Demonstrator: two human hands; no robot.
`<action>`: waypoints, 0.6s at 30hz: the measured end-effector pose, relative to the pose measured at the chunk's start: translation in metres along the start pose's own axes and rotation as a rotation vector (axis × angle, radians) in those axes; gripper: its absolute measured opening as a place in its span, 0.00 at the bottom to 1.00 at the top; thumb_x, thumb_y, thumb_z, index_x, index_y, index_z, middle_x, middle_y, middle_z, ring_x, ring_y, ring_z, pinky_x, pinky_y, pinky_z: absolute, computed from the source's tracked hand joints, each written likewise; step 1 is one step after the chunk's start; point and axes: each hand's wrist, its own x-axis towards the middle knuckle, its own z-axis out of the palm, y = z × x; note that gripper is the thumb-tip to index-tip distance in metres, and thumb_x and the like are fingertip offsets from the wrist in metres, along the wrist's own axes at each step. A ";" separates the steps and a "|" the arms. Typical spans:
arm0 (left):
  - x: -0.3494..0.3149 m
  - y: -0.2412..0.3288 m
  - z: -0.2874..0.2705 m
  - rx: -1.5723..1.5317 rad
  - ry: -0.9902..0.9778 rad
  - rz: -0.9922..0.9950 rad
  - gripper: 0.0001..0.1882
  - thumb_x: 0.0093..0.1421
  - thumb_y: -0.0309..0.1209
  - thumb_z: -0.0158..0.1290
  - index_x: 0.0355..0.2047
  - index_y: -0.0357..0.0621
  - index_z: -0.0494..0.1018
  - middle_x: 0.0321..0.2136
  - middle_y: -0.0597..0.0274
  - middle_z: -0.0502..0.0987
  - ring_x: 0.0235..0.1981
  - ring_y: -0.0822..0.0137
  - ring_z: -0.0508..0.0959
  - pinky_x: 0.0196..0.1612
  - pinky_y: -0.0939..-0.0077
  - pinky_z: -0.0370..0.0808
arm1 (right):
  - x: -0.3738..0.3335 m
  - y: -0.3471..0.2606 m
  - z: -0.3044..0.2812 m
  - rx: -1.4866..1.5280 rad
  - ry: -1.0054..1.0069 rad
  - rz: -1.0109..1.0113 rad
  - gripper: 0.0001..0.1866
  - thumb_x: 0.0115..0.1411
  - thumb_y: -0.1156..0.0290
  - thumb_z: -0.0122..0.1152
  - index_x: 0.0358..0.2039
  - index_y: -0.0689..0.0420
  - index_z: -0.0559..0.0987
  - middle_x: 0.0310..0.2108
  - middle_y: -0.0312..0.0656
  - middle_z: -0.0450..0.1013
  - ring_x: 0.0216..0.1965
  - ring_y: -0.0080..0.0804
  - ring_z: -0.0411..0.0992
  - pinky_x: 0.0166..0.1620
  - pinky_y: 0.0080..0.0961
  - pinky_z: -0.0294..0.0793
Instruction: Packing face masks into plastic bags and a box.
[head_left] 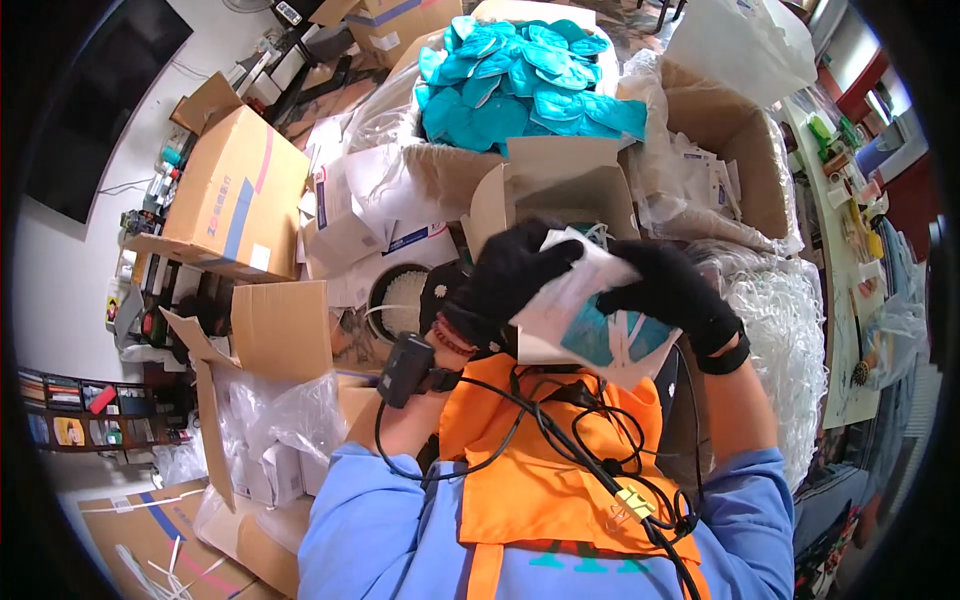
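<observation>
Both my hands wear black gloves and grip a white packet in front of my chest. My left hand (522, 272) has its fingers closed on the upper left edge of the white packet (562, 290). On the other side, my right hand (668, 292) pinches the packet's right part. Teal fabric with white straps, like a folded face mask (590, 335), shows at its lower half; whether it lies inside or against the packet I cannot tell. Just beyond my hands stands an open white-lined carton (575, 185). Behind it, a heap of teal folded masks (520, 75) fills a plastic-lined box.
An open brown box (735, 120) with white packets stands at the far right, above a bundle of white straps (765, 350). To the left are a tall carton (240, 190), a round container (400, 300) and an open box (275, 400) holding plastic film. Black cables cross my orange apron (520, 490).
</observation>
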 end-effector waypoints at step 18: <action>-0.016 -0.019 0.055 0.262 -0.009 0.255 0.06 0.57 0.29 0.53 0.26 0.41 0.75 0.25 0.51 0.76 0.28 0.50 0.76 0.30 0.62 0.72 | -0.037 -0.013 0.056 -0.534 0.187 -0.072 0.05 0.53 0.66 0.60 0.25 0.50 0.82 0.20 0.44 0.75 0.24 0.45 0.75 0.29 0.36 0.73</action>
